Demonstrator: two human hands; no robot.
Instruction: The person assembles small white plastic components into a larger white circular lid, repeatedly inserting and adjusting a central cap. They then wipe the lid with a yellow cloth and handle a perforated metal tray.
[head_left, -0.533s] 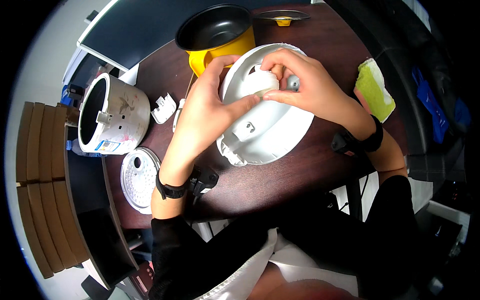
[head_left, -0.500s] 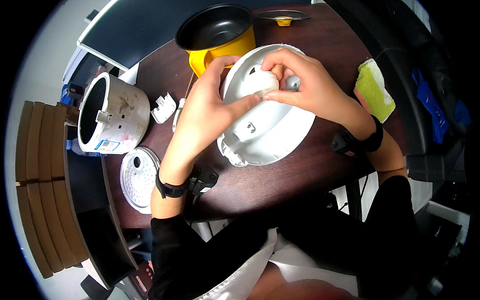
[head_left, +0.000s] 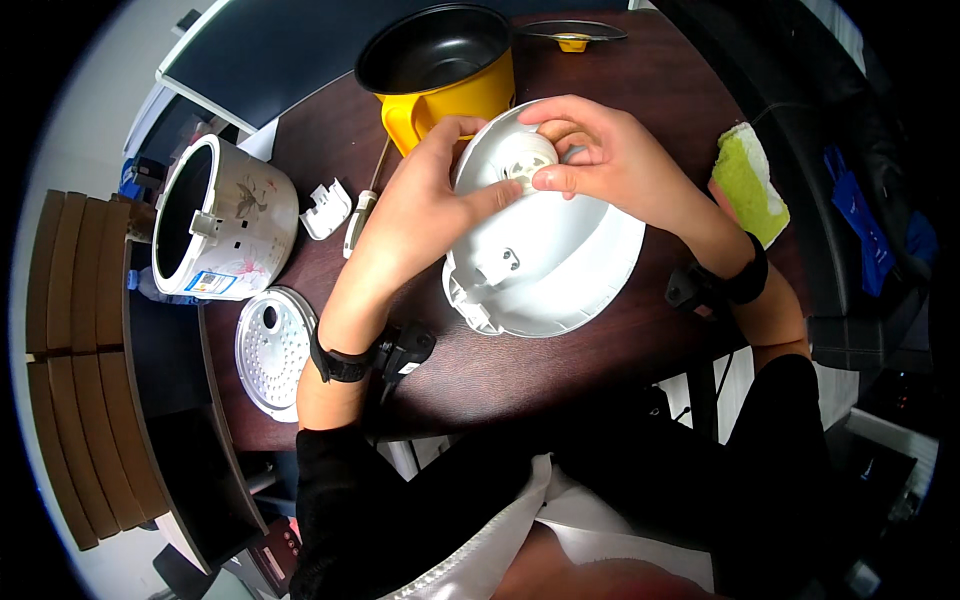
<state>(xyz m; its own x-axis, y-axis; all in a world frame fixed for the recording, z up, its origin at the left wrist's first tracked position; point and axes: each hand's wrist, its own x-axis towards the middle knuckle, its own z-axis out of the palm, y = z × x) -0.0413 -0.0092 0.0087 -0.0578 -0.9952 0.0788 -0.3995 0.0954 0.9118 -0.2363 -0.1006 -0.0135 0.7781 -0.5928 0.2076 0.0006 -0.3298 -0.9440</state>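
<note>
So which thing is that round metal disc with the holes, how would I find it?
Start at the dark wooden table and look to its left end, where a white cooker body lies on its side. Just below it, beside the left hand's wrist, lies the perforated metal disc. It is flat, silver and dotted with small holes, unlike the big white lid under both hands.
</note>
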